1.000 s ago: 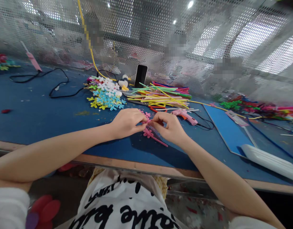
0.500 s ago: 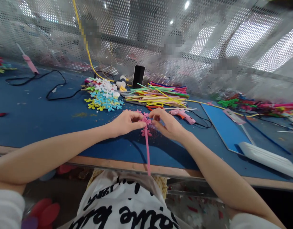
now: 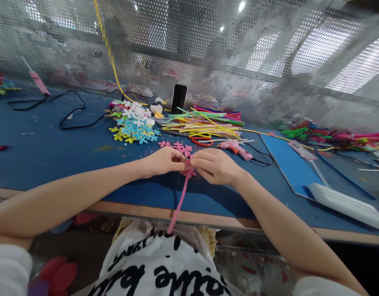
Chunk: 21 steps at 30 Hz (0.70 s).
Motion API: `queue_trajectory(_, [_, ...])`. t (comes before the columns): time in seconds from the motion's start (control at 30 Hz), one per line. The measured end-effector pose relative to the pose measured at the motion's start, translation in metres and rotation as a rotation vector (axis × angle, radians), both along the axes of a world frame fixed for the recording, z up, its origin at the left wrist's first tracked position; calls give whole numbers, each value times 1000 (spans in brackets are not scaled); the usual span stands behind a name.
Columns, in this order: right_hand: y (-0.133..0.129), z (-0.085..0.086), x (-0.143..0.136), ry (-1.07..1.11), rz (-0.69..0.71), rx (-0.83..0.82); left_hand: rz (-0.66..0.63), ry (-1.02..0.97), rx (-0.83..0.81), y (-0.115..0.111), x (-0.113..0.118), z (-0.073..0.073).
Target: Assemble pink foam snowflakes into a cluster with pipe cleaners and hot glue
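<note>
My left hand (image 3: pixel 166 161) pinches a pink flower piece at the middle of the bench. Close against it on the right, my right hand (image 3: pixel 216 165) has its fingers pressed together on the same pink piece. From between the fingertips a pink fuzzy stem (image 3: pixel 179 203) hangs down over the bench's front edge. Several pink flowers (image 3: pixel 176 146) lie just behind the fingers, and part of the held piece is hidden by them.
Behind my hands are piled white, blue and yellow flowers (image 3: pixel 135 123), coloured stems (image 3: pixel 204 123), red-handled scissors (image 3: pixel 202 142) and a propped phone (image 3: pixel 179 98). To the right lie a pink glue gun (image 3: pixel 237 149), a blue board (image 3: pixel 291 164) and a white foam piece (image 3: pixel 346 205).
My right hand has moved down and left, its fingers closing on the pink piece. The stem's lower end has swung left. More pink flowers and the scissors' handle now show.
</note>
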State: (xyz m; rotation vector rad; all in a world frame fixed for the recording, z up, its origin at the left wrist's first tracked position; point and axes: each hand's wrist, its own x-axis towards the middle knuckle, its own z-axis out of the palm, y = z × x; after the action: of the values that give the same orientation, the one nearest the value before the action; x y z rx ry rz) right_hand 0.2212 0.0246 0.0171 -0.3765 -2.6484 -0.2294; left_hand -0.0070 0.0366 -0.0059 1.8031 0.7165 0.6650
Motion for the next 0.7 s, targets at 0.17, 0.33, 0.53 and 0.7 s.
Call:
queue_trajectory(0.17, [-8, 0, -10, 123, -101, -337, 117, 178, 454, -4, -4, 1])
queue_trajectory(0.33, [-12, 0, -18, 254, -339, -832, 229, 167, 751, -13, -4, 2])
queue_trajectory(0.53, [-12, 1, -19, 383, -297, -693, 216, -19, 248, -10, 0, 5])
queue_trajectory(0.7, [-14, -3, -23, 386, -381, -707, 187, -104, 108, -11, 5, 1])
